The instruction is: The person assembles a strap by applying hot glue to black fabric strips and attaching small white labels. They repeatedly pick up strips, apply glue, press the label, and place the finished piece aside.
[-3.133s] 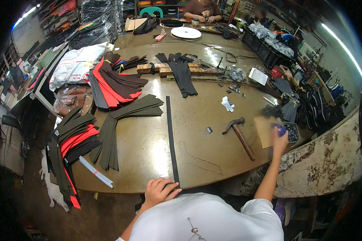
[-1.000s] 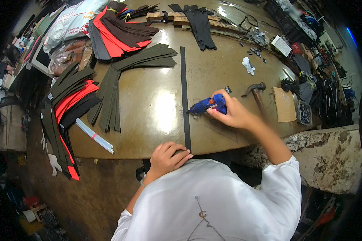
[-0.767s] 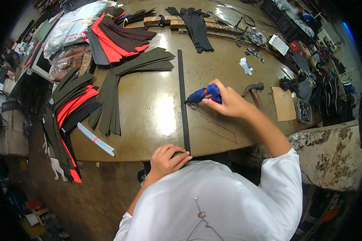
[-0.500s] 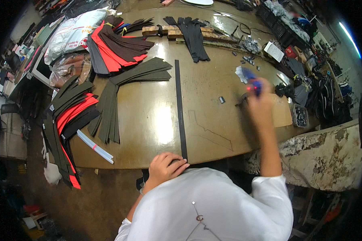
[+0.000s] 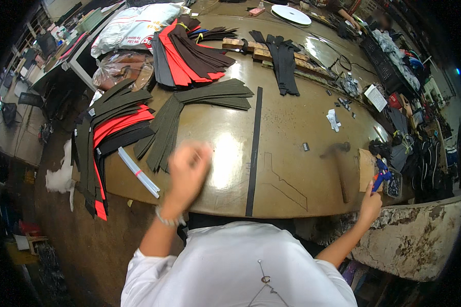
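My left hand (image 5: 188,166) is raised over the near edge of the table beside a fanned bundle of olive-green strips (image 5: 176,110). Motion blurs its fingers, which look curled; whether anything is in them I cannot tell. At the right, my right hand (image 5: 370,205) is closed on the handle of what looks like a blue glue gun (image 5: 381,176) with orange parts. Just beyond it are a piece of brown card (image 5: 365,166) and a clear box of small dark parts (image 5: 393,184). One long black strip (image 5: 254,148) lies between my hands, untouched.
A hammer (image 5: 345,176) lies left of the card. Translucent sticks (image 5: 138,172) rest at the left edge, near red, black and olive strips (image 5: 123,128). Farther back are a white sack (image 5: 133,30), wooden bars (image 5: 307,64) and black strips (image 5: 286,66).
My left hand has lifted off the black strip's near end and moved left. My right hand has brought the glue gun down and right, near the clear box. The view has shifted.
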The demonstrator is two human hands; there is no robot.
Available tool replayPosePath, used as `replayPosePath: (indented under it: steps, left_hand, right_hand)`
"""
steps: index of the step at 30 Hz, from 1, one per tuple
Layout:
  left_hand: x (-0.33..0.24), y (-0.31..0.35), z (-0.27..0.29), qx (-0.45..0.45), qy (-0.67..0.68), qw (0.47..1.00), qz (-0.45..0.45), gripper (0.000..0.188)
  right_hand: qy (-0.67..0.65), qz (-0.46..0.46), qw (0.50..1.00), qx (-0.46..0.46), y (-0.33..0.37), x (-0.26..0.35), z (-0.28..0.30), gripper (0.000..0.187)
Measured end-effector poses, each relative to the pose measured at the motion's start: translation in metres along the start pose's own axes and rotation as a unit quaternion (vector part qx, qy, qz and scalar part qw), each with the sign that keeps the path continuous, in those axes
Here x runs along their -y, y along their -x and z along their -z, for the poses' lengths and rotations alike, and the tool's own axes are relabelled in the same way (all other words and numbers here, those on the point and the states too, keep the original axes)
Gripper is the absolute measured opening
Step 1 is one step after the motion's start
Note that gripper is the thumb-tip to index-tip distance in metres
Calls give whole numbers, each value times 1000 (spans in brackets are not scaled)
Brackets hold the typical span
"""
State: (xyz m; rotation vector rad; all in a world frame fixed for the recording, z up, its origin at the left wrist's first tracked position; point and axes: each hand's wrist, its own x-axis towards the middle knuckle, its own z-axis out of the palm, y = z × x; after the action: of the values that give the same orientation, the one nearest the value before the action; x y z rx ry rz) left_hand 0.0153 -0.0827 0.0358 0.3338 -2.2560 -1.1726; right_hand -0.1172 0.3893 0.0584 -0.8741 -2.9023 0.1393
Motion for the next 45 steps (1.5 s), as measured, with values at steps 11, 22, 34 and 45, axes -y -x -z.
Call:
replayPosePath:
  steps: [11,22,34,45]
  left_hand:
    - [115,-128,14,-60,-351,930,90,41]
    - [61,-133,35,-183,-227,955,52,23]
    - [-38,-121,39,-100,-16,993,-63,19]
    - [-87,-55,-8,76,85,992,-61,21]
  right_hand:
    - [-258,143,955,-26,63,45,23,40]
    - [-309,352,883,-41,89,116,40,30]
    - [-337,454,798,-209,96,164,99,39]
    - [-474,483,667,313,141,228,36,29]
